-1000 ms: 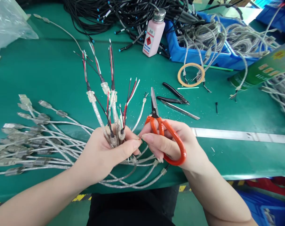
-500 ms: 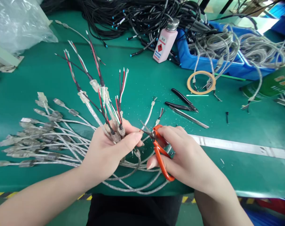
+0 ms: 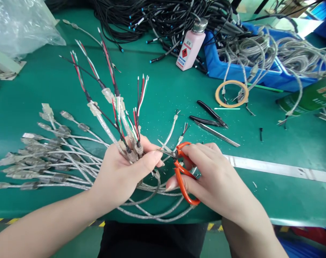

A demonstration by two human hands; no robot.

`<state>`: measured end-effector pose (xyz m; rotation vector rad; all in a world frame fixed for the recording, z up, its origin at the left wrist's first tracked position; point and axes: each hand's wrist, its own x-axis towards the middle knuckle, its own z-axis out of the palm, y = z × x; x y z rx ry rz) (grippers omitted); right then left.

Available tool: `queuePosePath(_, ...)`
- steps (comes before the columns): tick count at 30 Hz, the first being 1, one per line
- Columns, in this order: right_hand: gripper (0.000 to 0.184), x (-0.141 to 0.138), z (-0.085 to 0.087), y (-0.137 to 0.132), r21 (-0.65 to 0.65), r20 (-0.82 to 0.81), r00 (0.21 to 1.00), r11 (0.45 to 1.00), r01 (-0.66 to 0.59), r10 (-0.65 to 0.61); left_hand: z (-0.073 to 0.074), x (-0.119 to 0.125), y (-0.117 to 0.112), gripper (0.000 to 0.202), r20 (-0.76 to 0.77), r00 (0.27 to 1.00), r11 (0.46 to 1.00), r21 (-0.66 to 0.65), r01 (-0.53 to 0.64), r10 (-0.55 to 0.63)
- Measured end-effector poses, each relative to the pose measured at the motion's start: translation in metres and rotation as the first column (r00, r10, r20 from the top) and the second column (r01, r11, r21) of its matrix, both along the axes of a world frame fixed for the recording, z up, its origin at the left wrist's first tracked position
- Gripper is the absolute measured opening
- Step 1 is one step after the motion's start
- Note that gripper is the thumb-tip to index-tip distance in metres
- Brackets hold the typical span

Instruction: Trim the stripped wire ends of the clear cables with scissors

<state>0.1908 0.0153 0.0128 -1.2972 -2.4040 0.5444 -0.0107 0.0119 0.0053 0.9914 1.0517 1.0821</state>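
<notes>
My left hand (image 3: 122, 175) is closed round a bundle of clear-sheathed cables (image 3: 125, 143), their stripped red, green, white and black wires fanning upward. The thumb presses a wire against the forefinger. My right hand (image 3: 213, 179) grips orange-handled scissors (image 3: 181, 172), blades slightly apart and pointing left at the left thumb tip. The cables' other ends, with clear plugs (image 3: 33, 150), lie spread on the green table (image 3: 44, 82) at the left.
Black pliers and tweezers (image 3: 209, 118) lie beyond the scissors, with a tape roll (image 3: 232, 94) behind them. A pink bottle (image 3: 191, 44), black cables (image 3: 157, 18), a blue bin of grey cables (image 3: 259, 53) and a plastic bag (image 3: 20, 25) line the back.
The scissors swung down from pointing away to pointing left at the wire by my left thumb. The blades have since opened slightly. The wire bundle tilted left.
</notes>
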Motion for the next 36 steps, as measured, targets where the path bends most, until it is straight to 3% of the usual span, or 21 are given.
queuePosePath(6, 0.029, -0.001, 0.001, 0.0, -0.022, 0.009, 1.0, 1.0, 0.001, -0.001, 0.004, -0.001, -0.002, 0.019, -0.037, 0.999, 1.0, 0.019, -0.003, 0.003)
queuePosePath(13, 0.012, 0.003, 0.005, 0.0, -0.026, -0.054, 0.994, 0.996, 0.089, -0.09, 0.003, 0.0, -0.002, 0.014, -0.047, 0.999, 0.999, -0.035, -0.029, 0.027)
queuePosePath(20, 0.028, 0.001, 0.003, 0.004, -0.014, -0.043, 0.982, 0.983, 0.182, -0.182, 0.002, -0.002, -0.002, 0.012, -0.015, 1.0, 0.996, -0.089, -0.027, 0.026)
queuePosePath(24, 0.022, 0.007, -0.009, 0.012, 0.084, 0.167, 0.943, 0.957, 0.278, -0.289, 0.002, -0.001, 0.0, 0.006, 0.006, 1.0, 0.991, -0.13, -0.028, 0.029)
queuePosePath(28, 0.032, 0.019, -0.021, 0.023, 0.197, 0.273, 0.871, 0.91, 0.365, -0.409, 0.003, 0.001, 0.001, 0.004, 0.055, 0.998, 0.985, -0.17, -0.024, 0.034)
queuePosePath(36, 0.031, 0.011, -0.028, 0.027, 0.378, 0.061, 0.88, 0.827, 0.417, -0.471, 0.007, 0.006, 0.006, 0.007, 0.113, 0.991, 0.986, -0.157, -0.054, 0.073)
